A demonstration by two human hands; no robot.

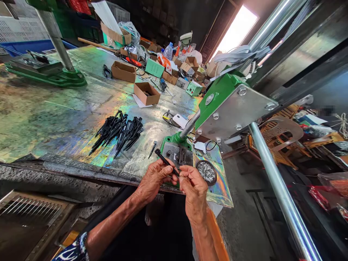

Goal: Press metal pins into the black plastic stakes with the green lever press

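Note:
My left hand (pixel 153 179) pinches a thin black plastic stake (pixel 164 159) that slants up to the left. My right hand (pixel 193 186) is closed at the stake's lower end, fingertips pressed together on it or on something small I cannot make out. Both hands hover at the table's near edge, just in front of the green press base (pixel 176 146). A round black dish of small metal pins (pixel 206 172) sits right of my right hand. A pile of black stakes (pixel 118 132) lies on the table to the left, and one loose stake (pixel 152 148) lies nearer the press.
The green hand press (pixel 231 105) with a long steel lever (pixel 280 188) stands on the right. A second green press (pixel 46 69) stands at the far left. Open cardboard boxes (pixel 146 93), green boxes and clutter fill the table's far end. Orange chairs stand right of the table.

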